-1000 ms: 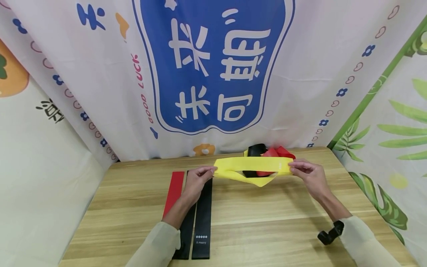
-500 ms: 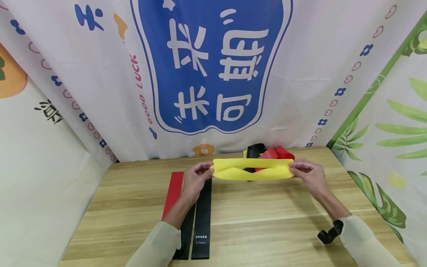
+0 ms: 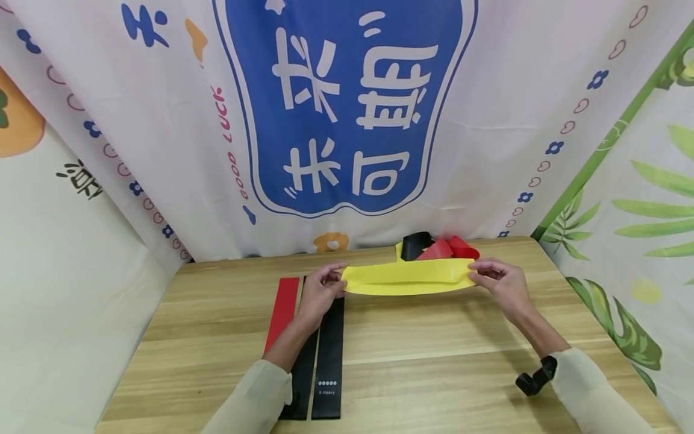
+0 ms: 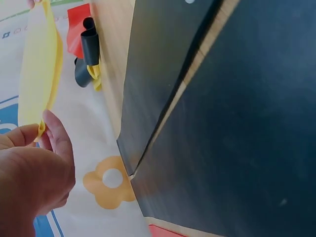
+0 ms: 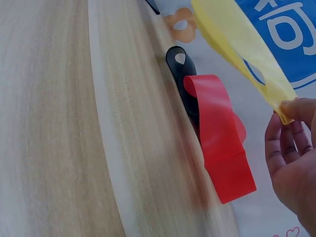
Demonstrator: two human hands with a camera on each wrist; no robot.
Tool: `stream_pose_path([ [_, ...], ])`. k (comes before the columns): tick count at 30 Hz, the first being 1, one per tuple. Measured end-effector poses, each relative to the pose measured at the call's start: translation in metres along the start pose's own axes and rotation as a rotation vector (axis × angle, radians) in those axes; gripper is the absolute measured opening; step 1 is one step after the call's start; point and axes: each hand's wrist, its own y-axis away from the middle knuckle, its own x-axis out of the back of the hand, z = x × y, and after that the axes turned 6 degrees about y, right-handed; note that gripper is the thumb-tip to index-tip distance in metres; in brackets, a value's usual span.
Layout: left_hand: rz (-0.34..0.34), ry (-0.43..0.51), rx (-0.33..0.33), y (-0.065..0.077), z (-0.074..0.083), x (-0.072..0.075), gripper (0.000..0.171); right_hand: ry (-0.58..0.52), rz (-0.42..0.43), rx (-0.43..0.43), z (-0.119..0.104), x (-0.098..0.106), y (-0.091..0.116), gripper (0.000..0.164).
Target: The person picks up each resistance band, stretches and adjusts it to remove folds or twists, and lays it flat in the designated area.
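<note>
A yellow resistance band (image 3: 408, 276), a flat loop, stretches level between the two hands above the far part of the table. My left hand (image 3: 317, 296) pinches its left end between thumb and fingers, and the grip shows in the left wrist view at the band's folded end (image 4: 37, 74). At the other end my right hand (image 3: 505, 288) pinches it the same way. The two layers of the loop lie almost together in the head view. Flat on the table near my left forearm are a red band (image 3: 281, 310) and two black bands, one marked X-Heavy (image 3: 328, 349).
Behind the yellow band, a loose heap of red (image 5: 222, 133), black (image 3: 416, 245) and yellow bands sits at the table's back edge. A printed curtain (image 3: 488, 150) hangs right behind the wooden table (image 3: 412, 374). A black wrist strap (image 3: 537, 378) sits at my right cuff.
The yellow band's lower layer hung loose and twisted, with an open gap between layers. Now the layers lie flatter and nearly together. Both hands stay almost in place.
</note>
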Motion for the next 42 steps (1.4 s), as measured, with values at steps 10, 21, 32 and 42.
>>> stream_pose_path([
  [10,-0.058,0.060,0.033,0.002,0.001,0.004,0.044,-0.086,-0.023,-0.004,0.002,0.001,-0.003,0.031],
  [21,-0.090,0.041,0.100,0.010,0.001,0.011,0.041,-0.107,-0.027,0.015,0.003,-0.001,-0.009,0.029],
  [32,-0.119,0.010,0.153,0.024,0.002,0.021,0.024,-0.034,-0.051,0.010,0.001,-0.006,-0.018,0.036],
  [42,-0.141,-0.043,0.150,0.039,0.002,0.027,0.029,0.013,-0.064,-0.021,-0.003,-0.014,-0.027,0.038],
])
